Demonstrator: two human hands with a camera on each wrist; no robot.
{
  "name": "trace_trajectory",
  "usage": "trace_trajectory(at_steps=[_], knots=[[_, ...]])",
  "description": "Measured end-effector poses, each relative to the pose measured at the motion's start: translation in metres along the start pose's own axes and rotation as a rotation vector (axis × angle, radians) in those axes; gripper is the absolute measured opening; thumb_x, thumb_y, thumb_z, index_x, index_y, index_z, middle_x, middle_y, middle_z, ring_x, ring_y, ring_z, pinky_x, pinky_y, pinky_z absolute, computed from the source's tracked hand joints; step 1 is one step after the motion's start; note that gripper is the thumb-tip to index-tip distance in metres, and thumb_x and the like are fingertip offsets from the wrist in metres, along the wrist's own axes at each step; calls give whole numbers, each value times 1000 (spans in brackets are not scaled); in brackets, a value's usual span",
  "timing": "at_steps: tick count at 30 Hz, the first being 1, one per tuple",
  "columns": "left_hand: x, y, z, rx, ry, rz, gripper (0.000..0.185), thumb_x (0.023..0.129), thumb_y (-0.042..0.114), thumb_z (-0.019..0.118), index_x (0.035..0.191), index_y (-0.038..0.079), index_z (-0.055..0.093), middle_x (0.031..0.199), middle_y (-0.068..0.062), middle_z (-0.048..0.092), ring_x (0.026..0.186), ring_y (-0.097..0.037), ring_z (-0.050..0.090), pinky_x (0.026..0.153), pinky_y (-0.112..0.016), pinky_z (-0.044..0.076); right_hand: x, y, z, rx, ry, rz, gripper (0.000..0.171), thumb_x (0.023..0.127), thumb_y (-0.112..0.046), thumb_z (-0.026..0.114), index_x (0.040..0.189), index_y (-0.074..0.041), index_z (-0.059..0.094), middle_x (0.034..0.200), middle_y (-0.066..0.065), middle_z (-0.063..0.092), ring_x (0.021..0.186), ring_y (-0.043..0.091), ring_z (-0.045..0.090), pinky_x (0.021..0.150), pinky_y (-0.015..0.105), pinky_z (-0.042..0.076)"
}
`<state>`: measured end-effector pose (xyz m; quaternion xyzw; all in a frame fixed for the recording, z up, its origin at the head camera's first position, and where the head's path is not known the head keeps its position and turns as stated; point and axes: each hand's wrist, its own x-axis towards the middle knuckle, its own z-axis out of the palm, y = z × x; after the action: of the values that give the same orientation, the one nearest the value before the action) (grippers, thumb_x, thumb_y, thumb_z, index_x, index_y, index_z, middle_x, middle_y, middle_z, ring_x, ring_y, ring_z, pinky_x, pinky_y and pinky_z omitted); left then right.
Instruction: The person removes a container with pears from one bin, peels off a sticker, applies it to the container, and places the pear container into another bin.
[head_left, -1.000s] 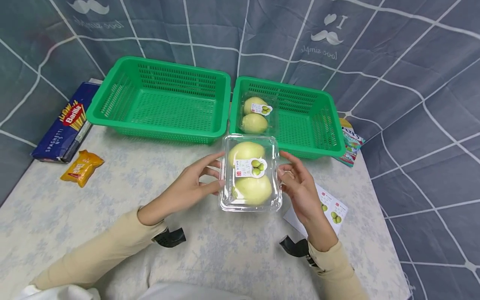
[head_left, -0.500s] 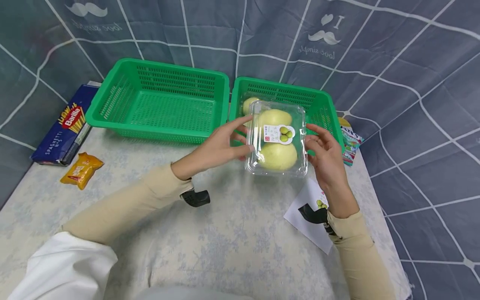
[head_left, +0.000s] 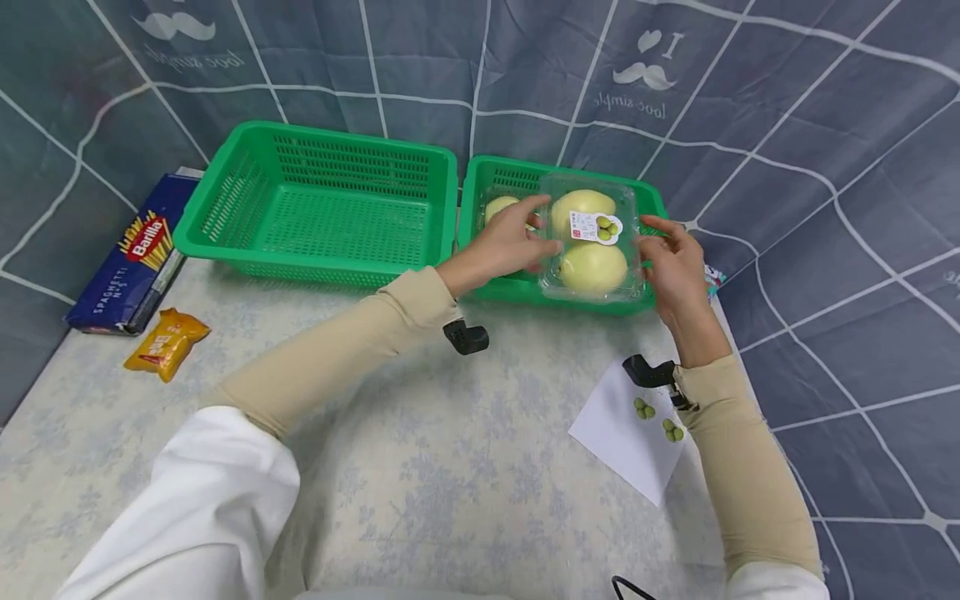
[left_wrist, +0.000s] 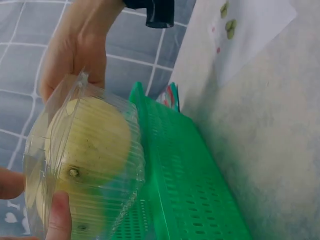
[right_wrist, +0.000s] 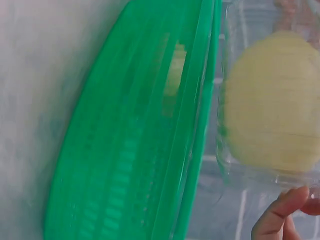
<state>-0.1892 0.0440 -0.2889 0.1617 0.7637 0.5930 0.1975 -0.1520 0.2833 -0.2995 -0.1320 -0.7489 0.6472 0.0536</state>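
Observation:
A clear plastic clamshell box (head_left: 592, 237) with two pale yellow-green fruits and a label is held over the right green basket (head_left: 652, 200). My left hand (head_left: 510, 242) grips its left side and my right hand (head_left: 675, 267) grips its right side. The wrist views show the same box (left_wrist: 85, 160) (right_wrist: 272, 100) above the basket's rim (left_wrist: 165, 165) (right_wrist: 150, 150). A second box of fruit (head_left: 501, 208) lies in that basket, mostly hidden behind my left hand.
An empty green basket (head_left: 318, 204) stands to the left. A blue spaghetti box (head_left: 127, 258) and a yellow snack packet (head_left: 167, 343) lie at the far left. A white sheet with fruit stickers (head_left: 633, 429) lies near my right forearm. A colourful packet (head_left: 712, 279) peeks out behind the right basket.
Both hands have lifted the clamshell box from the table in front of me and carried it away and to the right, until it hangs over the right basket.

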Motion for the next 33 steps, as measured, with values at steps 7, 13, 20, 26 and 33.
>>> trace_trajectory(at_steps=[7, 13, 20, 26, 33], knots=[[32, -3, 8, 53, 27, -46, 73, 98, 19, 64, 160, 14, 26, 141, -13, 51, 71, -16, 68, 86, -35, 61, 32, 3, -6, -64, 20, 51, 51, 99, -11, 51, 150, -10, 42, 90, -6, 53, 76, 8, 48, 63, 18, 44], [50, -9, 18, 72, 43, -67, 68, 99, 17, 60, 159, 13, 28, 107, -7, 66, 64, -16, 62, 86, -38, 58, 54, 11, -7, -146, 41, 118, 51, 101, -14, 49, 152, -13, 41, 108, -6, 49, 73, 7, 48, 62, 18, 43], [66, -25, 38, 63, 66, -102, 66, 100, 13, 55, 159, 9, 27, 71, 0, 56, 51, -11, 41, 60, -27, 39, 67, 23, -6, -257, 84, 181, 48, 104, -24, 49, 150, -10, 45, 106, -10, 49, 83, 3, 51, 66, 16, 45], [74, -28, 51, 176, -22, -128, 71, 100, 15, 51, 162, 8, 17, 156, -11, 41, 77, -15, 40, 66, -25, 36, 71, 35, -1, -428, 66, 190, 49, 106, -29, 44, 150, -8, 42, 127, 5, 51, 93, 10, 49, 79, 26, 45], [80, -25, 64, 206, -111, -141, 62, 102, 22, 50, 156, 1, 26, 131, -14, 51, 79, -15, 43, 69, -29, 39, 72, 43, 3, -636, -114, 206, 68, 104, -32, 47, 158, 0, 20, 161, 27, 26, 143, 42, 37, 114, 54, 38]])
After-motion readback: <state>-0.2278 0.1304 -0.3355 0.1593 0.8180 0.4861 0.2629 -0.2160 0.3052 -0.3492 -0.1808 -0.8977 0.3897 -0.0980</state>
